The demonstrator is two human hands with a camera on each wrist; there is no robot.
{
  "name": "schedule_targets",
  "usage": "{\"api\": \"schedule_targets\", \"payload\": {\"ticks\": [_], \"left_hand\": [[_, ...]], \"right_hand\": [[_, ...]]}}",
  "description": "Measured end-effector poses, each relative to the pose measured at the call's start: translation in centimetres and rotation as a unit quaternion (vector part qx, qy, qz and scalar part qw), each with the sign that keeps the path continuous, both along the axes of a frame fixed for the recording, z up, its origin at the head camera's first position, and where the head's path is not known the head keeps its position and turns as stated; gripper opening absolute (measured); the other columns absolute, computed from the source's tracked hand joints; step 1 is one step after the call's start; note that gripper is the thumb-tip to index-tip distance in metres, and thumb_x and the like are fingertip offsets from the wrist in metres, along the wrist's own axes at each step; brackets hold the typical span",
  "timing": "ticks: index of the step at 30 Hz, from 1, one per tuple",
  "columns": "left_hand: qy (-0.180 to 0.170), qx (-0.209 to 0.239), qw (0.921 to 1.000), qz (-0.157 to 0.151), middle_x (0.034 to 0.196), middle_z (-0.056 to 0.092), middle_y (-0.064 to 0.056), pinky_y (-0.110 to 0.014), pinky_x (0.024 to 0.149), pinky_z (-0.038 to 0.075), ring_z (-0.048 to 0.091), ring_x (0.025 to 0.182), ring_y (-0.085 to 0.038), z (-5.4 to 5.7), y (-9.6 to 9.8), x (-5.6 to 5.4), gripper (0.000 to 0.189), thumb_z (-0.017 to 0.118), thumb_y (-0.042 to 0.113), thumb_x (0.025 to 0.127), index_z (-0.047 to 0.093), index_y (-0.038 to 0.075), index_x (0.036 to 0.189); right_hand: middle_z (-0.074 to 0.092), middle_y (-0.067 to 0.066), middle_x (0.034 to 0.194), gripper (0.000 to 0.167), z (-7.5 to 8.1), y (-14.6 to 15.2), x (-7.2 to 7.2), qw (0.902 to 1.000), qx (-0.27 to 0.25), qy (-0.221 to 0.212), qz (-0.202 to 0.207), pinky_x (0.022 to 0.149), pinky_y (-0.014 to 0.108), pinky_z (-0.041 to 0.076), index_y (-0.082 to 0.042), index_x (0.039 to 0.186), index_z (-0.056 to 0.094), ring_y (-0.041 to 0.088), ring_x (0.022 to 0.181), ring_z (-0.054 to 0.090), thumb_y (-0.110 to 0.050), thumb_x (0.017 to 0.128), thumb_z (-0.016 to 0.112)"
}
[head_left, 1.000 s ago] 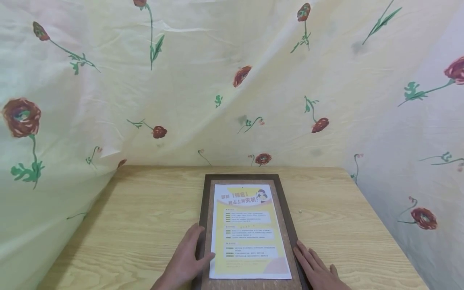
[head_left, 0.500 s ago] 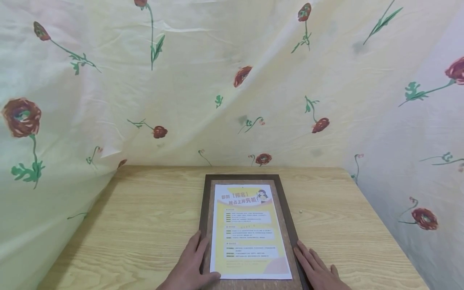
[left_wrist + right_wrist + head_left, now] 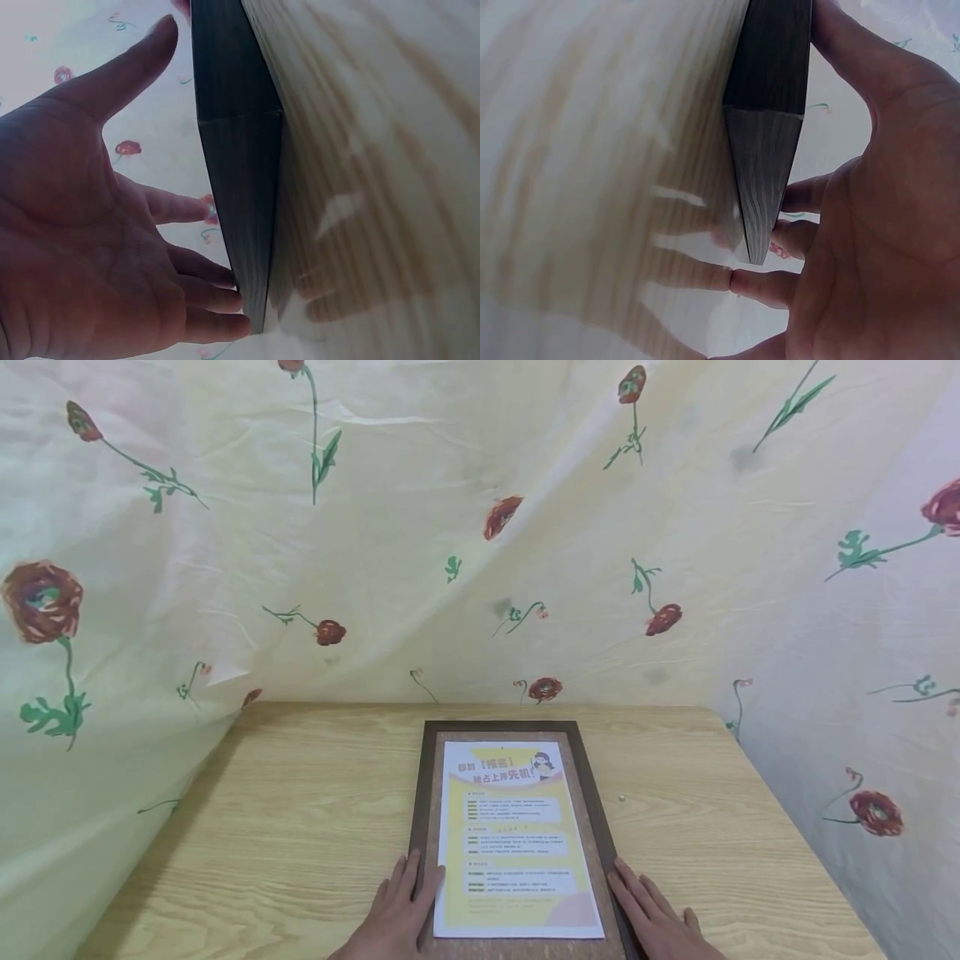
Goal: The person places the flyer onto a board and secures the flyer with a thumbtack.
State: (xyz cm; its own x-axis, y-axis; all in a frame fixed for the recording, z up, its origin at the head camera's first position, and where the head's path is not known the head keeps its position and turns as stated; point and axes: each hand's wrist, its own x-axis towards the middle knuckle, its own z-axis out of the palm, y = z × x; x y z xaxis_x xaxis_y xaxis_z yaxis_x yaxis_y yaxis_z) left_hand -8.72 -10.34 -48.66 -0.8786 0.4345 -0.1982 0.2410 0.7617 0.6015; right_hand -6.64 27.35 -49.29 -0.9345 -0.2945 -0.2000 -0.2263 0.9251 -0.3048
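A cork board with a dark frame (image 3: 501,726) lies flat on the table, its near end cut off by the head view. On it is a white and yellow printed poster (image 3: 517,843), with a tiny dark dot at its top centre. My left hand (image 3: 397,910) touches the board's left side with extended fingers, the thumb reaching to the poster's left edge in the head view. In the left wrist view, fingertips of the left hand (image 3: 90,225) meet the frame's outer side. Along the right side rest the straight fingers of my right hand (image 3: 654,910); its thumb (image 3: 847,45) is at the frame.
A small shiny round piece (image 3: 622,798) lies on the wood-grain table (image 3: 322,802) to the right of the board. Flower-patterned cloth (image 3: 390,552) hangs behind the table and along both sides.
My left hand has slid nearer along the frame's left side, and its thumb has dipped to the poster's lower left, then come back up. Right hand and board look unmoved.
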Motion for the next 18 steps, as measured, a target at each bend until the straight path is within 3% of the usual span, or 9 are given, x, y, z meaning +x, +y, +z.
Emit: {"api": "schedule_targets", "payload": {"ticks": [18], "left_hand": [[0.015,-0.006,0.9995,-0.026,0.152,0.011,-0.041,-0.075,0.102,0.023,0.01,0.139,-0.061,-0.05,0.2,0.27,0.118,0.086,0.061,0.06,0.037,-0.004,0.146]], "right_hand": [[0.024,0.016,0.158,0.122,-0.11,0.17,-0.06,0.9999,-0.008,0.012,0.008,0.075,0.087,0.029,-0.002,0.151,0.034,0.052,0.133,0.036,-0.083,0.064,0.065]]}}
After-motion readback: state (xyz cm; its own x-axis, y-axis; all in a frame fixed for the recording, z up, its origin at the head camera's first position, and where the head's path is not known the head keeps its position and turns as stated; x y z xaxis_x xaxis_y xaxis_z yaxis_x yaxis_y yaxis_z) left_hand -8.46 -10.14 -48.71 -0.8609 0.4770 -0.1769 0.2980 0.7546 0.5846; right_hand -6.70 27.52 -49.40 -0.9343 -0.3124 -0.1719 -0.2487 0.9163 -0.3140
